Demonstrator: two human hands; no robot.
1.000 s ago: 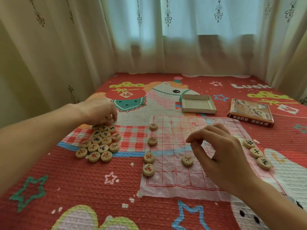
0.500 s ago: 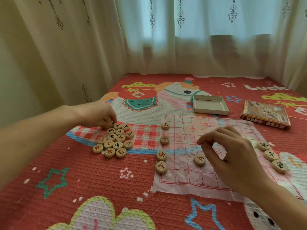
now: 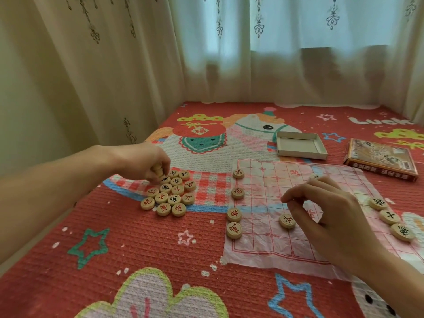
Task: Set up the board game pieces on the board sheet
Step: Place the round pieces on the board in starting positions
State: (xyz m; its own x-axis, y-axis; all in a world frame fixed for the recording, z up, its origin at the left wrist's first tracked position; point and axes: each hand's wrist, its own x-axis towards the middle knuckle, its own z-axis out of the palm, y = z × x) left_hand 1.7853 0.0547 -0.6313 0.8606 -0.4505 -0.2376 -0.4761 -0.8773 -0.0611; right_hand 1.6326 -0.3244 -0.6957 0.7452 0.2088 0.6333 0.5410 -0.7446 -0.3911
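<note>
Left hand (image 3: pixel 142 161): reaches out over the mat to the far end of the loose pieces.
Left fingers (image 3: pixel 165 162): curled downward and pinching one held piece (image 3: pixel 157 170), which stands on edge between them.
Loose pieces (image 3: pixel 169 196): a tight cluster of round wooden discs marked in red or black, lying flat directly under and just nearer than the left fingers, off the board sheet.
Right hand (image 3: pixel 332 216): hovers over the middle of the board sheet, back of the hand up.
Right fingers (image 3: pixel 298 196): loosely bent, thumb near the fingertips, with no piece visible between them.
Board sheet (image 3: pixel 263 244): thin, crinkled, with a red grid, spread flat on the mat beneath the right fingers.
Lone piece (image 3: pixel 287 221): on the sheet just below the right thumb, not touched.
Edge pieces (image 3: pixel 238 193): four in a row on the sheet's edge, between the two hands.
Outer pieces (image 3: pixel 389 216): three in a row on the sheet's other edge, beyond the right hand's knuckles.
Box tray (image 3: pixel 299 145): open cardboard, past the sheet, well beyond the right fingers.
Box lid (image 3: pixel 380 161): printed, beside the tray.
Mat (image 3: pixel 114 249): red, with cartoon patterns.
</note>
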